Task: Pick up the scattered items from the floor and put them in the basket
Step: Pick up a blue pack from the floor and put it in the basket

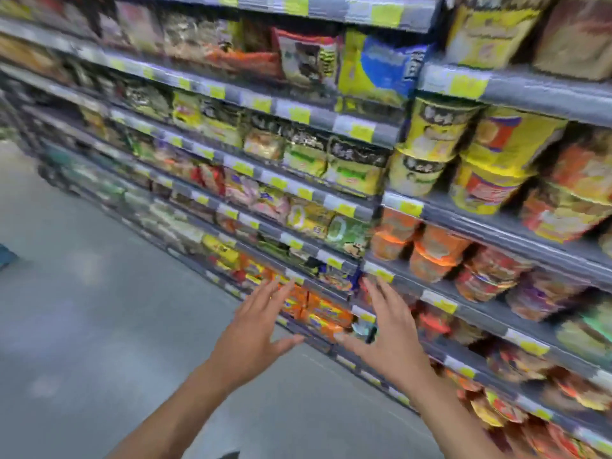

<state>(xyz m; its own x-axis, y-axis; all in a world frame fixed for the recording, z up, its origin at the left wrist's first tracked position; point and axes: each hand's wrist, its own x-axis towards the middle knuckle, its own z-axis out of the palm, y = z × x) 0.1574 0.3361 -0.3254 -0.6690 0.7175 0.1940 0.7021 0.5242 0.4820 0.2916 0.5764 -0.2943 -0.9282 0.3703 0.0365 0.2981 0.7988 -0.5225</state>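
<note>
Two bare forearms reach out from the bottom of the view. The left hand point(255, 329) and right hand point(390, 332) are both spread flat, with straight fingers, and hold nothing. They hover side by side, apart from each other, in front of the front edge of the lower shelves point(318, 118).

No scattered item shows on the visible stretch of grey floor point(82, 309), and no basket can be made out. A blue shape point(6, 256) cut off at the floor's left edge is too blurred to name.

Just beyond the fingertips, orange packets point(328, 316) sit at the front edge of a low shelf. Stacked tubs point(430, 144) fill the bay to the right.

Counted: two hands, no floor items, no baskets, and two bays of shelving that meet at one upright. The packets, tubs and yellow price tags point(299, 114) are too smeared to count.

The likely risks come from this blur and closeness:
- **Knocked stock:** with the view swinging, the spread fingers could brush the packets at the shelf edge and knock them to the floor.
- **Wrong item:** a hand could close on shelf stock instead of a dropped item, since none is in sight.
- **Poor drop:** with the basket out of view, anything picked up could be dropped wide of it.
</note>
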